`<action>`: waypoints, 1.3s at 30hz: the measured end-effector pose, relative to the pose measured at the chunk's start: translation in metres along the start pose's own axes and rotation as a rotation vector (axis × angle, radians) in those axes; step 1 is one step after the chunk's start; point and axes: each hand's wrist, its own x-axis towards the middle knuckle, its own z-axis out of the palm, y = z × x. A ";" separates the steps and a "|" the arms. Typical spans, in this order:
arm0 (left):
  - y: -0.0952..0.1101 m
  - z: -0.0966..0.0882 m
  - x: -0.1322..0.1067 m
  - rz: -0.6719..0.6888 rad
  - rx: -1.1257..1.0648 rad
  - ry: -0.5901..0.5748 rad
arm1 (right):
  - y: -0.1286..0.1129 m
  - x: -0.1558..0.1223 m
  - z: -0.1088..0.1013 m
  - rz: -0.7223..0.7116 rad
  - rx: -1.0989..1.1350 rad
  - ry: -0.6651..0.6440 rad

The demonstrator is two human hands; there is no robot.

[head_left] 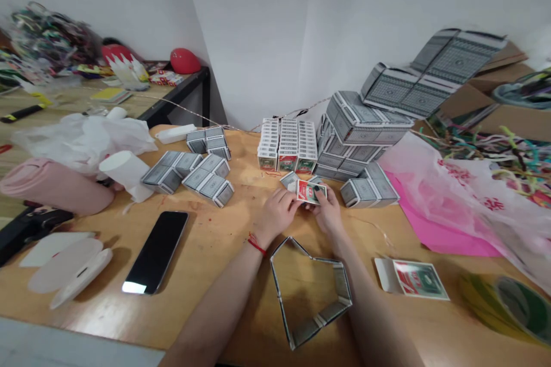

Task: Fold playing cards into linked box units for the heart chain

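A red and green playing card box (pixel 310 191) is between my two hands, above the table's middle. My left hand (pixel 279 211), with a red string at the wrist, has its fingers closed at the box's left end. My right hand (pixel 329 210) grips the other end, its dark-nailed thumb lying on top. Partly behind the box are small grey-patterned pieces (pixel 289 179). Between my forearms stands an open, many-sided ring of grey-patterned card boxes (pixel 306 330). To the right lies another card box (pixel 420 280) with its white flap out.
Stacked card boxes (pixel 279 146) stand at the back, beside a tall tower of joined grey boxes (pixel 365 120). Joined box blocks (pixel 210 179), a phone (pixel 155 252) and a white roll (pixel 124 172) lie left. Right are pink sheeting (pixel 430 223) and a tape roll (pixel 508 307).
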 end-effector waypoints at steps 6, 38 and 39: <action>-0.003 0.006 0.003 -0.224 -0.234 0.133 | 0.002 0.001 -0.001 -0.052 -0.038 -0.026; -0.008 0.002 0.003 -0.090 -0.185 0.080 | -0.004 0.007 -0.009 -0.072 0.082 0.093; -0.009 0.003 0.004 -0.115 -0.209 0.096 | -0.005 0.007 -0.009 -0.068 0.080 0.095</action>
